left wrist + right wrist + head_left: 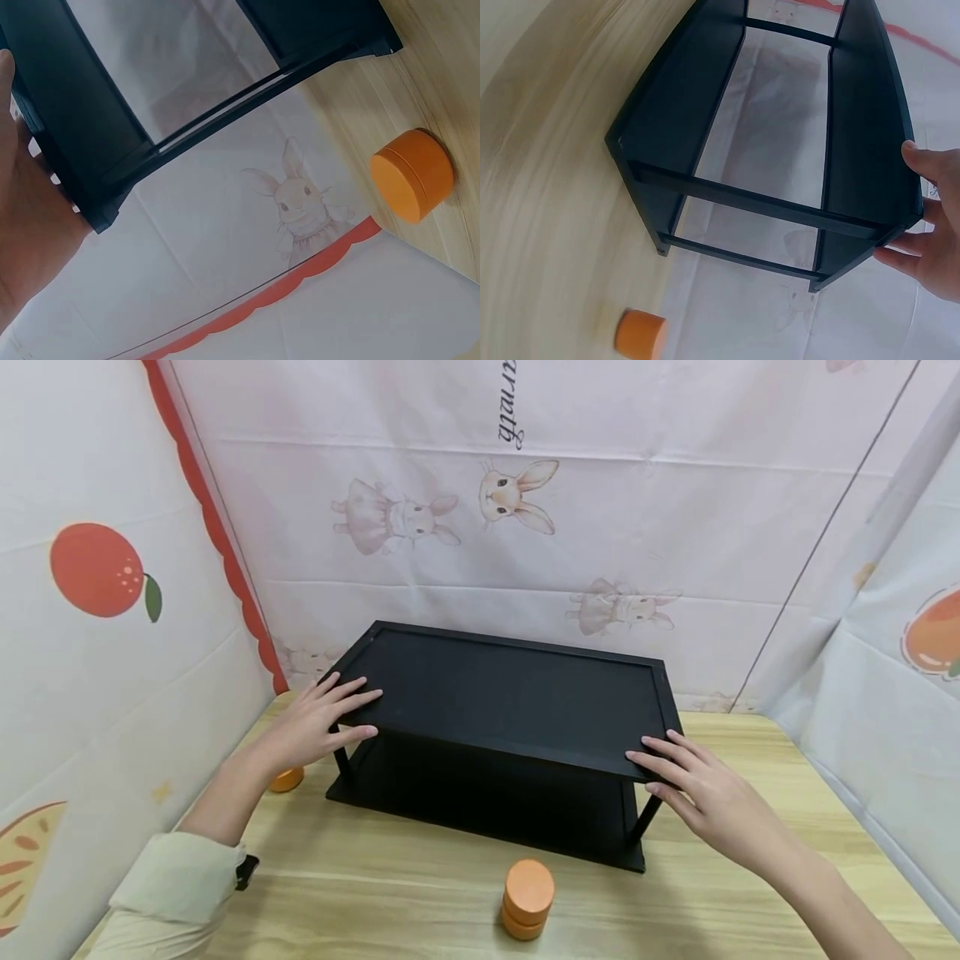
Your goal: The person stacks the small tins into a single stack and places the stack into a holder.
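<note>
On my head view, the left hand [303, 727] and right hand [708, 797] grip the black two-tier rack [495, 693] at centre, fingers spread on top, thumbs at its front edge. An orange cylinder [528, 893] stands lower middle.

The two-tier rack [502, 727] stands at frame centre on the surface [367, 893], before the backdrop [480, 560]. The left grip [311, 722] rests on the upper tier's [510, 689] left end; the right grip [697, 785], on its right front corner. The first cylinder [527, 897] stands before the rack, lower centre; the second cylinder [287, 779], left of the rack, partly behind the left wrist [257, 768].
</note>
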A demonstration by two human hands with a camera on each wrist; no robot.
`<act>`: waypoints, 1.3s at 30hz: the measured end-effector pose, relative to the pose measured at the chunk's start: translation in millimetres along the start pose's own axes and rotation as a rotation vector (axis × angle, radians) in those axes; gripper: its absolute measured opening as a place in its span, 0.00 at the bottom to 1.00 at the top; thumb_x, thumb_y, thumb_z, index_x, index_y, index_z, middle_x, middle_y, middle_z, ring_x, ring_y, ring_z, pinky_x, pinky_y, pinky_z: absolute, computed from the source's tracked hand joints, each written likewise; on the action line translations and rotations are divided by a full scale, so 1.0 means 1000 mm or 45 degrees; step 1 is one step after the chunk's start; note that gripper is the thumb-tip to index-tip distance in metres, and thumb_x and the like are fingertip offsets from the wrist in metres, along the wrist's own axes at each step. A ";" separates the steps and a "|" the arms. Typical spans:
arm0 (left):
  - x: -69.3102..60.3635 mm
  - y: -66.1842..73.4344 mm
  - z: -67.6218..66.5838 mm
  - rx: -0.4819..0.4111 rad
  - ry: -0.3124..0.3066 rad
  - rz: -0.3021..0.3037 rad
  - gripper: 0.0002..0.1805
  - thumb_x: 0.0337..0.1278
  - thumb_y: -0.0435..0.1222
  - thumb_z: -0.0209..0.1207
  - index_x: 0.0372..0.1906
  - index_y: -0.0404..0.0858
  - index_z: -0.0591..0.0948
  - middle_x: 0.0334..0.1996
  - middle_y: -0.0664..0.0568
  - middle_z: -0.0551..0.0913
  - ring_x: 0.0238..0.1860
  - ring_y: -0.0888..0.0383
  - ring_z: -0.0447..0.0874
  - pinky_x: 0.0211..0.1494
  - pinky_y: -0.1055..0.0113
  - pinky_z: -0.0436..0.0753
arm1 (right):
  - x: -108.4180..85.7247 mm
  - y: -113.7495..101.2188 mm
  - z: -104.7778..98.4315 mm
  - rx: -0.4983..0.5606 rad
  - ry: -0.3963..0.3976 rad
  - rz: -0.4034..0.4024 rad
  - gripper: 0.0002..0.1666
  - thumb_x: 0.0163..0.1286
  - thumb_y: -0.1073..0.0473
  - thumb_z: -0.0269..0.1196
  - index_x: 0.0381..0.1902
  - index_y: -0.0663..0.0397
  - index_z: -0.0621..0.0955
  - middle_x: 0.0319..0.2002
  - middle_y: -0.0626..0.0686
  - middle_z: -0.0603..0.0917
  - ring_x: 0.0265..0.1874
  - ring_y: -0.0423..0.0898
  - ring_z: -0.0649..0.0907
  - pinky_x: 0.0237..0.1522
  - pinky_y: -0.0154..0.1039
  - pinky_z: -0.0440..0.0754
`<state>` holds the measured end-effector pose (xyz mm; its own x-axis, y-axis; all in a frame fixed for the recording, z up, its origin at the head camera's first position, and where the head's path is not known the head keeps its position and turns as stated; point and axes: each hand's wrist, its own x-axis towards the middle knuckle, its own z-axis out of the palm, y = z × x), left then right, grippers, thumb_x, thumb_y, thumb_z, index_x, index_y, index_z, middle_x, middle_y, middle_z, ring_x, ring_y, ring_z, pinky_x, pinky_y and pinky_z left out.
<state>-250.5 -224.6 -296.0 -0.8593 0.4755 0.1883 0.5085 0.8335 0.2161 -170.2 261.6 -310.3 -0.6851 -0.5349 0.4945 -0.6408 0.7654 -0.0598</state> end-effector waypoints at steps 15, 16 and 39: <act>-0.006 -0.012 -0.005 -0.110 0.019 -0.215 0.47 0.54 0.59 0.55 0.70 0.34 0.55 0.69 0.36 0.47 0.66 0.35 0.45 0.60 0.35 0.52 | -0.001 0.001 0.001 0.146 -0.032 0.159 0.25 0.62 0.52 0.64 0.58 0.43 0.75 0.62 0.54 0.67 0.64 0.58 0.60 0.51 0.62 0.66; -0.006 -0.013 -0.005 -0.124 0.016 -0.236 0.49 0.53 0.60 0.55 0.70 0.33 0.53 0.69 0.36 0.46 0.66 0.35 0.45 0.60 0.36 0.52 | -0.001 0.001 0.002 0.158 -0.032 0.182 0.26 0.62 0.51 0.64 0.58 0.43 0.75 0.63 0.54 0.66 0.64 0.58 0.59 0.50 0.63 0.66; -0.008 -0.012 -0.006 -0.149 -0.026 -0.290 0.54 0.52 0.61 0.55 0.69 0.25 0.48 0.69 0.35 0.42 0.67 0.36 0.41 0.63 0.40 0.48 | -0.003 0.001 0.005 0.169 -0.117 0.371 0.41 0.66 0.44 0.57 0.67 0.63 0.59 0.68 0.60 0.56 0.67 0.57 0.53 0.57 0.61 0.57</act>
<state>-249.3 -240.0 -294.7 -0.9529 0.2855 0.1028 0.3032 0.8820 0.3607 -170.3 262.2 -316.6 -0.8708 -0.3348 0.3599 -0.4485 0.8409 -0.3029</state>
